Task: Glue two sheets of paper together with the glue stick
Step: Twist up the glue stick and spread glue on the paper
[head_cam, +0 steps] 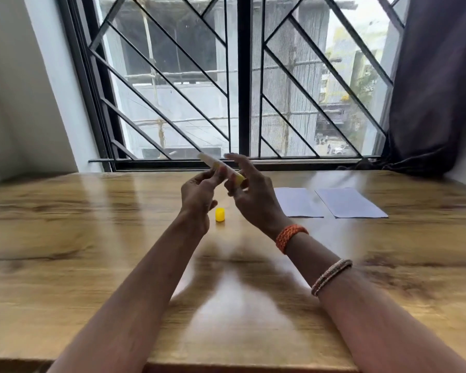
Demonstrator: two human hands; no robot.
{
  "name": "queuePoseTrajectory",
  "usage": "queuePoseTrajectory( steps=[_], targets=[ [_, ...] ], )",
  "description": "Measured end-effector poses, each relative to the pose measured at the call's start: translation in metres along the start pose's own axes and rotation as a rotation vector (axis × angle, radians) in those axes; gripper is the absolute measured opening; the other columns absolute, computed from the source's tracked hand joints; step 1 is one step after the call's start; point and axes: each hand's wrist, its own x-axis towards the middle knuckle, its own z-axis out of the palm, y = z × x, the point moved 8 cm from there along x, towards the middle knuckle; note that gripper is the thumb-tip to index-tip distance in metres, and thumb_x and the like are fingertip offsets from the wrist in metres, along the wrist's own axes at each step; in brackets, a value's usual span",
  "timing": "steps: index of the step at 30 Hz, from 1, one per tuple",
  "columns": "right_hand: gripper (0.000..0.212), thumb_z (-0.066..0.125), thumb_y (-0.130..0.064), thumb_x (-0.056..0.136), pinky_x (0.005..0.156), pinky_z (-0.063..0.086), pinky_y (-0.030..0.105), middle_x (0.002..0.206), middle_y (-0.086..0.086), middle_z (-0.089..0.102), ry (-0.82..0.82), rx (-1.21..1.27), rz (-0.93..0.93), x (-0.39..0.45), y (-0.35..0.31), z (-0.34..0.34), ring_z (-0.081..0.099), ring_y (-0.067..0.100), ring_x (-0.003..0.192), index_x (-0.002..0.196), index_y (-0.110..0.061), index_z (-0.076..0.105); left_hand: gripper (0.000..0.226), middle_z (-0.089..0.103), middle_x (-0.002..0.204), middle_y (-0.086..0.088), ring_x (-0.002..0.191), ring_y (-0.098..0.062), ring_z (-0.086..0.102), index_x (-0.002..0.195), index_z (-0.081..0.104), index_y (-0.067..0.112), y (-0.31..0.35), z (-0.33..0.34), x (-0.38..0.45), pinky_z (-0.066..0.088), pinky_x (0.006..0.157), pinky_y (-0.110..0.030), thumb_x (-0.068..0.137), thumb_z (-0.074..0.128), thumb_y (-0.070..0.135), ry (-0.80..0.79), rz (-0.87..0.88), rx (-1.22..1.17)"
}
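Observation:
Both hands hold an uncapped glue stick (pixel 218 165) above the wooden table (pixel 92 238), its pale tip pointing up and left and its yellow base down and right. My left hand (pixel 197 196) pinches the middle of the stick. My right hand (pixel 249 192) grips the yellow base, its forefinger stretched out. The yellow cap (pixel 220 214) stands on the table just below the hands. Two white paper sheets lie flat to the right, one nearer (pixel 297 202) and one further right (pixel 350 203), side by side and not touching.
A barred window (pixel 240 76) rises behind the table's far edge. A dark curtain (pixel 436 90) hangs at the right, and a white wall stands at the left. The table's front edge (pixel 226 366) is near the bottom of the view.

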Motion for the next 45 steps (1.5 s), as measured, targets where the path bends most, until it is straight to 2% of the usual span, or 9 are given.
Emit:
queuePoseTrajectory(
  steps=[5, 8, 10, 15, 19, 25, 36, 40, 45],
  targets=[
    [0.023, 0.066, -0.016, 0.086, 0.068, 0.053, 0.03, 0.09, 0.007, 0.074, 0.126, -0.113, -0.061, -0.002, 0.008, -0.02, 0.064, 0.012, 0.075, 0.109, -0.014, 0.069, 0.013, 0.054, 0.082, 0.01, 0.077, -0.01, 0.04, 0.094, 0.057, 0.026, -0.028, 0.025, 0.0, 0.035, 0.059, -0.024, 0.086, 0.062, 0.035, -0.077, -0.203, 0.015],
    [0.018, 0.069, -0.024, 0.085, 0.064, 0.046, 0.012, 0.085, 0.002, 0.074, 0.253, -0.1, 0.11, 0.001, 0.032, -0.046, 0.059, 0.002, 0.071, 0.099, -0.012, 0.073, 0.026, 0.058, 0.095, 0.008, 0.081, -0.011, 0.044, 0.101, 0.056, 0.019, -0.038, 0.058, -0.005, 0.04, 0.061, -0.025, 0.09, 0.054, 0.043, -0.147, -0.21, -0.011],
    [0.021, 0.073, -0.028, 0.081, 0.061, 0.053, 0.022, 0.078, 0.001, 0.071, 0.4, 0.013, 0.326, -0.001, 0.059, -0.075, 0.061, 0.01, 0.066, 0.092, -0.01, 0.073, 0.021, 0.06, 0.099, -0.002, 0.084, -0.017, 0.051, 0.094, 0.055, 0.016, -0.038, 0.078, -0.006, 0.045, 0.064, -0.029, 0.094, 0.049, 0.036, -0.128, -0.133, 0.063],
    [0.03, 0.078, -0.026, 0.075, 0.045, 0.04, 0.017, 0.058, -0.005, 0.047, 0.698, 0.601, 0.848, -0.033, 0.128, -0.124, 0.042, 0.006, 0.051, 0.091, -0.002, 0.068, 0.034, 0.06, 0.121, -0.016, 0.116, -0.032, 0.052, 0.116, 0.055, 0.005, -0.043, 0.126, -0.001, 0.043, 0.093, -0.036, 0.085, 0.045, 0.013, -0.057, 0.151, 0.851],
    [0.025, 0.072, -0.025, 0.082, 0.045, 0.044, 0.021, 0.055, -0.003, 0.047, 0.8, 0.667, 0.888, -0.04, 0.149, -0.136, 0.044, 0.009, 0.048, 0.074, -0.014, 0.051, 0.057, 0.038, 0.143, -0.016, 0.132, -0.032, 0.033, 0.14, 0.029, 0.004, -0.063, 0.162, 0.008, 0.03, 0.105, -0.044, 0.09, 0.041, 0.029, -0.106, 0.161, 1.238],
    [0.028, 0.068, -0.015, 0.084, 0.04, 0.046, 0.02, 0.041, -0.003, 0.044, 0.866, 0.794, 0.916, -0.038, 0.159, -0.135, 0.043, 0.009, 0.038, 0.064, -0.01, 0.05, 0.064, 0.035, 0.149, -0.011, 0.135, -0.027, 0.031, 0.142, 0.03, 0.006, -0.086, 0.164, 0.026, 0.021, 0.109, -0.04, 0.093, 0.034, 0.047, -0.153, 0.16, 1.542],
    [0.022, 0.067, 0.002, 0.081, 0.046, 0.052, 0.022, 0.057, 0.004, 0.046, 0.763, 0.834, 0.954, -0.039, 0.141, -0.124, 0.047, 0.014, 0.051, 0.068, -0.007, 0.051, 0.038, 0.058, 0.125, -0.007, 0.124, -0.028, 0.046, 0.111, 0.055, 0.015, -0.077, 0.14, 0.014, 0.008, 0.108, -0.053, 0.093, 0.038, 0.044, -0.452, 0.207, 1.55],
    [0.017, 0.067, -0.006, 0.082, 0.055, 0.053, 0.026, 0.063, 0.001, 0.05, 0.634, 0.708, 0.969, -0.042, 0.135, -0.115, 0.05, 0.013, 0.057, 0.072, -0.01, 0.054, 0.039, 0.039, 0.149, 0.007, 0.138, -0.02, 0.036, 0.134, 0.046, 0.029, -0.074, 0.132, -0.01, 0.005, 0.11, -0.054, 0.097, 0.038, 0.035, -0.66, 0.35, 1.478],
    [0.012, 0.07, -0.008, 0.08, 0.056, 0.054, 0.027, 0.08, 0.009, 0.066, 0.382, 0.327, 0.891, -0.044, 0.124, -0.104, 0.062, 0.017, 0.059, 0.073, -0.013, 0.061, 0.04, 0.041, 0.148, 0.008, 0.135, -0.015, 0.04, 0.134, 0.049, 0.032, -0.067, 0.112, -0.028, 0.021, 0.103, -0.021, 0.094, 0.047, 0.025, -0.83, 0.387, 1.281]
  ],
)
